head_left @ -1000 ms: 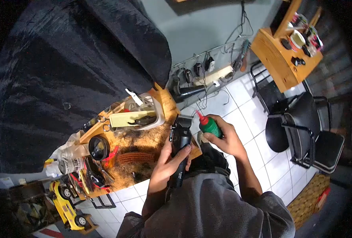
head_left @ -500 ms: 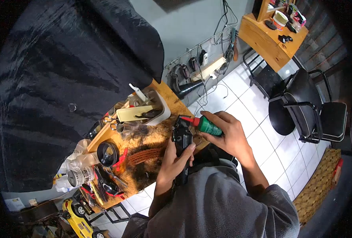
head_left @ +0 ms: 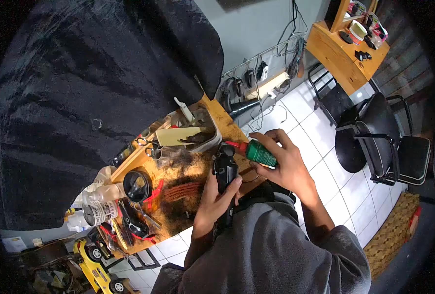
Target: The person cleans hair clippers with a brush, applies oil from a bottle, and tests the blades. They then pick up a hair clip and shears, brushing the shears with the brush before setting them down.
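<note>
My left hand (head_left: 213,203) is wrapped round a black hair clipper (head_left: 225,169), held upright with its blade end away from me. In my right hand (head_left: 288,161) is a green oil bottle (head_left: 260,153) with a red nozzle, lying almost level. The nozzle's tip points left, right at the clipper's blade end. Beneath both hands lies a wooden table (head_left: 178,169) strewn with dark hair clippings. A brown ridged piece (head_left: 182,192) rests on it, left of the clipper.
A plastic bin (head_left: 212,122) of tools stands at the table's back. Jars, a black round container (head_left: 137,186) and scissors crowd the left side. Dark cloth (head_left: 95,98) hangs at upper left. Clippers hang along the wall rack (head_left: 249,76). Black chairs (head_left: 374,132) stand on the tiles at right.
The camera view has shifted slightly, moving the surroundings mostly rightward. The clipper and the bottle stay in my hands, with the nozzle still at the clipper's blade end.
</note>
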Available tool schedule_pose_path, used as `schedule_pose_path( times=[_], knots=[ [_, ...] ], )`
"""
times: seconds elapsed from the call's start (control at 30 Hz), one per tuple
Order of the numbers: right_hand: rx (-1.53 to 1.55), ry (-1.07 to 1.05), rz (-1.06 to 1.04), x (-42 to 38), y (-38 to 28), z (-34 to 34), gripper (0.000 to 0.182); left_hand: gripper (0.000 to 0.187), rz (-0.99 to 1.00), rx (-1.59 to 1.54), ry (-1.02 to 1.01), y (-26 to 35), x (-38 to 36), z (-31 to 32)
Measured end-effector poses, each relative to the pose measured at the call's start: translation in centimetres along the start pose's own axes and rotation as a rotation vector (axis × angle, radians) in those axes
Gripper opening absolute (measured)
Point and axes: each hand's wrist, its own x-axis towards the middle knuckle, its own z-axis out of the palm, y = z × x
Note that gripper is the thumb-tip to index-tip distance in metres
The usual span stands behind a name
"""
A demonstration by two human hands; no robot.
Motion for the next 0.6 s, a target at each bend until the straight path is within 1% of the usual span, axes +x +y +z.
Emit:
schedule_pose_path(
  times=[0.03, 0.07, 0.13, 0.2, 0.27, 0.33, 0.37, 0.43, 0.47, 0.53, 0.6],
  knots=[
    [0.093, -0.020, 0.059, 0.2, -0.3, -0.2, 0.047, 0.035, -0.029, 0.007, 0.004, 0.3, -0.1, 0.0],
    [0.091, -0.021, 0.059, 0.3, -0.2, -0.2, 0.047, 0.035, -0.056, 0.015, 0.007, 0.5, 0.0, 0.0],
    [0.210, 0.023, 0.058, 0.3, 0.2, 0.0, 0.038, 0.033, -0.055, 0.020, 0.009, 0.3, 0.0, 0.0],
    [0.256, 0.009, 0.054, 0.4, 0.5, 0.1, 0.037, 0.032, -0.056, 0.025, 0.014, 0.3, 0.0, -0.1],
    [0.300, -0.003, 0.054, 0.5, 0.8, 0.4, 0.036, 0.035, -0.052, 0.009, -0.008, 0.4, -0.1, -0.1],
    [0.360, 0.008, 0.144, 0.5, 1.0, 0.8, 0.033, 0.034, -0.056, -0.004, -0.008, 0.4, -0.1, 0.0],
    [0.360, 0.009, 0.145, 0.5, 1.0, 0.7, 0.033, 0.034, -0.055, -0.016, -0.005, 0.4, -0.1, 0.0],
    [0.441, -0.045, 0.314, 0.6, 0.7, 0.6, 0.031, 0.035, -0.087, -0.027, -0.001, 0.6, -0.2, -0.1],
    [0.441, -0.045, 0.316, 0.6, 0.8, 0.6, 0.031, 0.035, -0.117, -0.039, 0.004, 0.7, -0.2, -0.1],
    [0.546, -0.070, 0.373, 0.6, 1.1, 0.7, 0.030, 0.034, -0.123, -0.057, 0.017, 1.1, -0.4, 0.0],
    [0.537, -0.079, 0.411, 0.6, 1.1, 0.6, 0.029, 0.034, -0.127, -0.075, 0.029, 1.3, -0.6, 0.0]
  ],
)
